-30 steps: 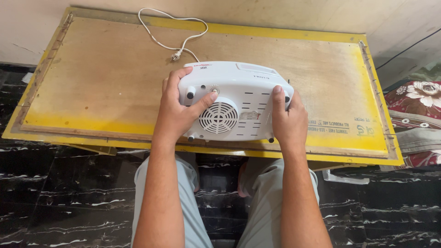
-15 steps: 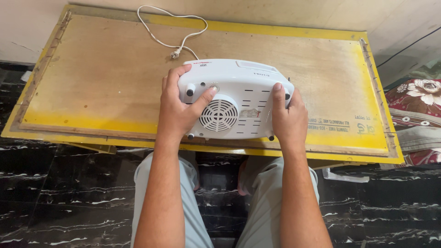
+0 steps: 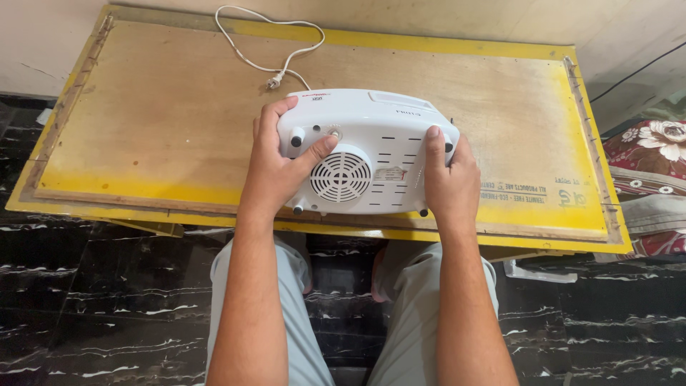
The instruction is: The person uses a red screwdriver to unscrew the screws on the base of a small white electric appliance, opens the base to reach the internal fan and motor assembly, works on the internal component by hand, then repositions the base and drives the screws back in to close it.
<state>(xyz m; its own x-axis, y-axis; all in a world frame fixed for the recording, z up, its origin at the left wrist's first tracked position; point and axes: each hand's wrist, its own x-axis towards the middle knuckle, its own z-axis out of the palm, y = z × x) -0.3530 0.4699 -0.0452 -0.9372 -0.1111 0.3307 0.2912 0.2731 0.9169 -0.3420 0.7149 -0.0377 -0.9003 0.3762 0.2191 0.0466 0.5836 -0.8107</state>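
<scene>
— Plywood table [image 3: 143,121], yellow-edged, over a black marbled floor [image 3: 107,300]. Where does the appliance sit?

— Near the front edge, about the middle. White fan heater [image 3: 368,154], lying with its round grille [image 3: 341,176] facing up at me. Its white cord [image 3: 264,43] loops away across the board to the far edge, plug lying loose just behind the casing.

— Your hands?

— Left hand [image 3: 275,168] wraps the left end, fingers curled over the far side, thumb laid across the top near the two dark knobs. Right hand [image 3: 446,182] clasps the right end, fingers over the corner, palm against the side. Both closed around the casing.

— Is it lifted?

— Cannot tell; its base looks to touch the board.

— Anything beside you?

— Floral cushion [image 3: 654,143] off to the right.
</scene>
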